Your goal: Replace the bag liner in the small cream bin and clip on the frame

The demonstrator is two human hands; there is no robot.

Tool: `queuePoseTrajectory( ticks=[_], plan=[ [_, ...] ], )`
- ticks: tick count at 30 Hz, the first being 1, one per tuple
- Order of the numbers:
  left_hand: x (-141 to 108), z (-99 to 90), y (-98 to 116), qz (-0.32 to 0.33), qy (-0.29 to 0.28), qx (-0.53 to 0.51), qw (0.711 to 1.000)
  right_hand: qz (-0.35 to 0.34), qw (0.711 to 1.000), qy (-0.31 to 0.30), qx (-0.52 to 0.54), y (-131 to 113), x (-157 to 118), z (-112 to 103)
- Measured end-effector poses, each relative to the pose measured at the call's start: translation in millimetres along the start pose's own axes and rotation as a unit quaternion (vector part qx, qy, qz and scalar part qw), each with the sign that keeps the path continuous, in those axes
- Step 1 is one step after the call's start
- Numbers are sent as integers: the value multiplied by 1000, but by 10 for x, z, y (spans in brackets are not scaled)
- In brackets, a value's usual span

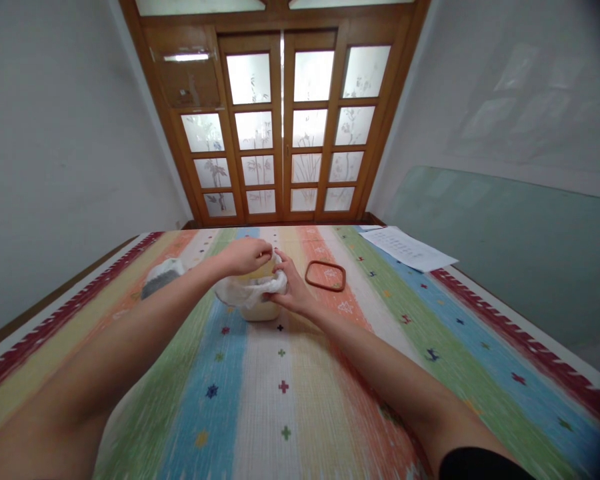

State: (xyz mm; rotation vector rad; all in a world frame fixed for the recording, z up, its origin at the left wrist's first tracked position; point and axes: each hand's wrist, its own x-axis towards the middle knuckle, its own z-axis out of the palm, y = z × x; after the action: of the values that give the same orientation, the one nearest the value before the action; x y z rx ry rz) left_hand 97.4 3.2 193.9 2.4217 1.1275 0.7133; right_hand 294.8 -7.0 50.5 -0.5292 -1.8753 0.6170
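A small cream container (260, 312) stands on the striped cloth in front of me. A thin white plastic bag (240, 292) hangs over its rim and droops down the near side. My left hand (250, 256) is above the container's far side, its fingers closed in a pinch at the bag's upper edge. At the right side, my right hand (291, 285) grips the bag against the rim, thumb and fingers around it. A brown rounded-rectangle ring (325, 276) lies flat to the right of my right hand.
A grey and white bundle (163, 275) sits at the left, partly behind my left forearm. Printed paper sheets (409, 248) lie at the far right of the tablecloth (267, 400). Beyond the table are wooden glass-paned doors (284, 127); a pale green panel (505, 247) stands at the right.
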Motion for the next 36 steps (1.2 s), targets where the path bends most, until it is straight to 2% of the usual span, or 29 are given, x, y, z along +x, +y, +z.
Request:
queuePoseTrajectory(
  ticks=[2, 4, 7, 12, 15, 18, 21, 25, 29, 30, 32, 34, 36],
  plan=[
    [7, 5, -37, 21, 37, -20, 999, -3, 1000, 1, 0, -12, 4, -5],
    [6, 21, -129, 23, 35, -42, 998, 1, 1000, -4, -6, -32, 8, -18],
    [-22, 24, -305, -6, 13, -94, 995, 10, 1000, -13, -20, -54, 4, -37],
    [-114, -25, -489, -74, 14, -196, 978, 9, 999, -18, -29, -23, -24, -35],
    [-186, -63, -495, -89, 69, -171, 979, -4, 999, -17, -32, -13, -28, -35],
    [-329, -106, -434, -68, 134, -108, 983, -14, 998, -23, -57, -69, -2, -80],
    [-576, -103, -356, -38, 151, -64, 986, -32, 993, -58, -100, -193, 55, -187],
    [-950, 36, -345, -2, 147, 4, 989, -91, 990, -82, -65, -395, 181, -354],
    [-1198, 268, -443, 2, 164, 25, 986, -55, 996, -56, -50, -584, 414, -422],
    [-1232, 330, -470, -1, 165, 18, 986, -40, 994, -86, -49, -624, 497, -418],
    [-1274, 449, -517, -12, 168, -2, 986, -15, 980, -197, -36, -688, 690, -384],
    [-1288, 550, -549, -25, 173, -24, 984, 6, 943, -331, -27, -722, 899, -316],
    [-1286, 628, -568, -33, 181, -45, 982, 30, 902, -431, -8, -727, 1096, -216]
  ],
)
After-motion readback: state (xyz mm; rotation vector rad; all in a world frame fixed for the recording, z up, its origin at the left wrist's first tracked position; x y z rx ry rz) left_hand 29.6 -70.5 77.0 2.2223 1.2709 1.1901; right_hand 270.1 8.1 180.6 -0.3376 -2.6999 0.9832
